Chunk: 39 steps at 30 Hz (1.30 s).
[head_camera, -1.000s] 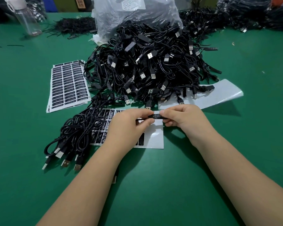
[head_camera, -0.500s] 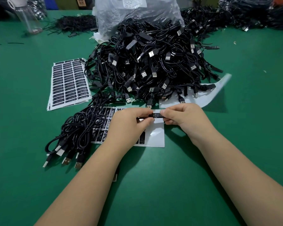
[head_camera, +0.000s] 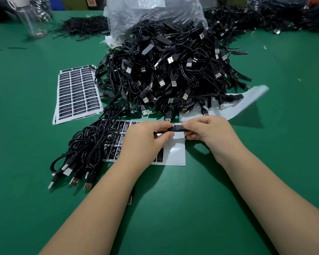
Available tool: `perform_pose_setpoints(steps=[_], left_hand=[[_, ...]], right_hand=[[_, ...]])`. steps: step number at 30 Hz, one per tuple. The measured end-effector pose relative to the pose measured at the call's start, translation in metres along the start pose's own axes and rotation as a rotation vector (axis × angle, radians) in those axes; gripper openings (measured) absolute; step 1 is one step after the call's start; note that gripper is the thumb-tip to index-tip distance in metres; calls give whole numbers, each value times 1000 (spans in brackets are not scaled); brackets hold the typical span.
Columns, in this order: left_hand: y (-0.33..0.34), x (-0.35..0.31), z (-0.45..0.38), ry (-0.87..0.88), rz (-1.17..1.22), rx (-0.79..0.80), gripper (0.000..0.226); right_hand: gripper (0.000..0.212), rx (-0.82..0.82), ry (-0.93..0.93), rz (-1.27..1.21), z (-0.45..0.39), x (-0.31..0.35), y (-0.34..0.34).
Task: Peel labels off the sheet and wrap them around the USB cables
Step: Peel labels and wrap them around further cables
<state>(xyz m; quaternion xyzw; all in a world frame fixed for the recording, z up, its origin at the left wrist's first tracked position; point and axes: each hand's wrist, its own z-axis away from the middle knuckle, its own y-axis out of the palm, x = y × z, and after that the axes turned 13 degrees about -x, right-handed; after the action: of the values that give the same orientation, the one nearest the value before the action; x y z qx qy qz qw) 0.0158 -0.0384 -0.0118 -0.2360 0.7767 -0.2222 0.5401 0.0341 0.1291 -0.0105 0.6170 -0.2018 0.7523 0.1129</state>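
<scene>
Left hand (head_camera: 145, 138): fingers pinched on the black label (head_camera: 178, 128) — just above the label sheet (head_camera: 175, 155).
Right hand (head_camera: 208, 133): fingertips clamped on the label's other end.

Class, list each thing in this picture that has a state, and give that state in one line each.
Left hand: pinching the label.
Right hand: pinching the label's other end.
Label: off the sheet, held between both hands.
Working sheet: flat, partly peeled.
Full sheets: stacked, unpeeled.
Spent backing: curled up.
Plastic bag: open, spilling cables.
</scene>
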Motion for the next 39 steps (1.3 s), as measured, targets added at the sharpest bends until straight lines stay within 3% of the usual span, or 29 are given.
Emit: perform_pose_setpoints(steps=[14, 39], left_hand=[[1, 1, -1, -12, 0, 9, 24], [3, 6, -3, -45, 19, 28, 25]], right_hand=[[20, -49, -61, 126, 6, 2, 4], [20, -52, -52, 131, 5, 0, 4]])
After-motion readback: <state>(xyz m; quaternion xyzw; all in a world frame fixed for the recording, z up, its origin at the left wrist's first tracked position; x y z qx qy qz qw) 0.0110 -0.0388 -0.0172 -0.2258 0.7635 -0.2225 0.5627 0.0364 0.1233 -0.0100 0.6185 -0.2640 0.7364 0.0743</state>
